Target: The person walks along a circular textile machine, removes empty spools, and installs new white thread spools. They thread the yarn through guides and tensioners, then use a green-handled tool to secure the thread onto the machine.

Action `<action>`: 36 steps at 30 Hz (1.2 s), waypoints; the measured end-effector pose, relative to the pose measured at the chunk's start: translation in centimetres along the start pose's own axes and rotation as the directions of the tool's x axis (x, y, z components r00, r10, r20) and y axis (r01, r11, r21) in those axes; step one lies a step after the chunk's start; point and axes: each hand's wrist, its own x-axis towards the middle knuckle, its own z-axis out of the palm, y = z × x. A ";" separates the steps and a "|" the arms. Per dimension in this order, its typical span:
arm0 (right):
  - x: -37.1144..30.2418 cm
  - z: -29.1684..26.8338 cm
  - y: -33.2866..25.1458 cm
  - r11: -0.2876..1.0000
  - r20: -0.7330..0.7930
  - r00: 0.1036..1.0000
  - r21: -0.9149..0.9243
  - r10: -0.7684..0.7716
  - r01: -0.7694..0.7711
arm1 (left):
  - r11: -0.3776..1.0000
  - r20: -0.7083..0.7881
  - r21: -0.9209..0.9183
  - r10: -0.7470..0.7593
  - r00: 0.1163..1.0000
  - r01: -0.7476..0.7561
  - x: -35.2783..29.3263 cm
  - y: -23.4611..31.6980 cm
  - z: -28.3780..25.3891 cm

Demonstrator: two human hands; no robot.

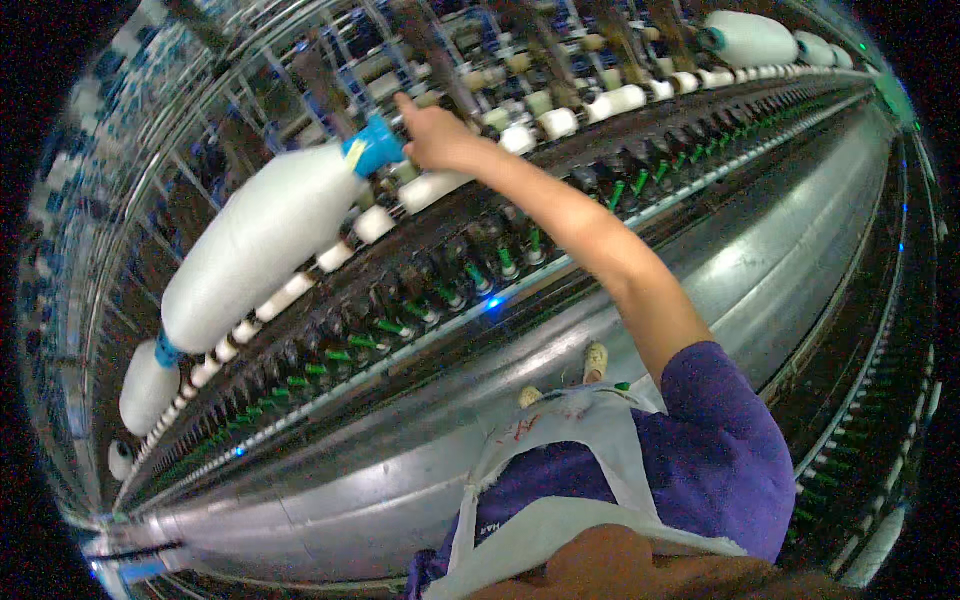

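Observation:
My right hand (pixel 437 139) reaches up and to the left over the spinning frame. One finger stretches forward, and another digit is close to the blue tube end (pixel 376 147) of a big white yarn bobbin (pixel 262 232). I cannot make out whether they touch; the hand appears to hold nothing. The bobbin lies tilted along the row of white rollers (pixel 373 224), its blue end toward my hand. My left hand is out of sight.
Below the rollers runs a long row of green-tipped spindles (pixel 505 262). More white bobbins lie at the far left (pixel 150 390) and upper right (pixel 752 40). A shiny metal panel (pixel 400 440) borders the aisle, and another machine row (pixel 835 470) stands at the right.

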 end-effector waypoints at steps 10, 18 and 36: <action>-23.1 -7.0 7.5 0.970 -0.018 0.989 0.195 -0.145 0.146 | 0.994 -0.490 -0.054 -0.107 0.865 0.093 -2.1 5.4 -4.9; -38.9 -18.0 28.9 0.978 -0.068 0.983 0.135 0.170 -0.159 | 0.986 -0.520 -0.161 -0.056 0.852 -0.034 -3.2 19.8 8.8; -27.5 -32.8 30.7 0.929 -0.144 0.918 -0.089 -0.369 0.360 | 0.282 -0.633 0.036 0.749 0.197 -0.959 -9.8 77.8 -9.1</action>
